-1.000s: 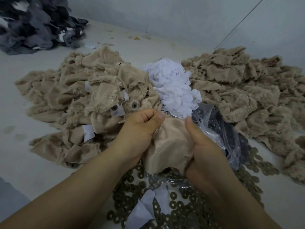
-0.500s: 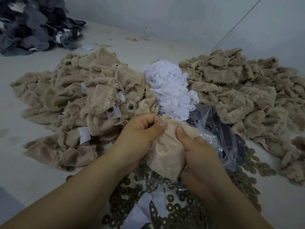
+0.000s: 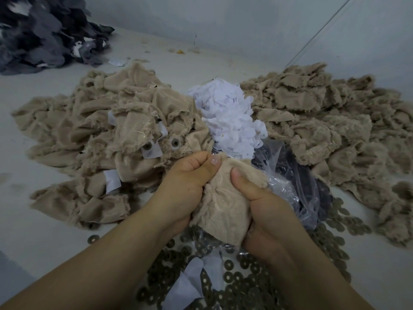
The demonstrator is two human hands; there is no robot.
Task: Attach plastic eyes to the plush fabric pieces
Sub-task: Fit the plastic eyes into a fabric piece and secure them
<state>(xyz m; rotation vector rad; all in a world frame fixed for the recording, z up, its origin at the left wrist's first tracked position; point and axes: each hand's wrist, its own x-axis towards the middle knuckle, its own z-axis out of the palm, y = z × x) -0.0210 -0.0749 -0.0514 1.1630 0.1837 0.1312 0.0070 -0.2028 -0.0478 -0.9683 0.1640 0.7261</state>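
At frame centre, the left hand (image 3: 185, 177) and right hand (image 3: 263, 206) both pinch the bunched plush piece (image 3: 225, 211) with thumbs pressed in, so the hidden eye could slip crooked if the fabric shifts.

Beige plush piece (image 3: 223, 211) bunched upright between my hands, mesh backing facing me, fuzzy edge at top and left; its lower end hung just above the washers (image 3: 237, 285). Washers: dark flat rings with centre holes, scattered thick over the table near me and trailing off right. Left pile (image 3: 93, 130) of beige pieces lay crumpled, backing side up; two fitted eye backs (image 3: 162, 144) showed side by side, round and grey, one on a white patch. Right pile (image 3: 324, 121) lay fuzzy and ragged. A clear bag (image 3: 297, 175) held dark parts, too blurred to tell which.
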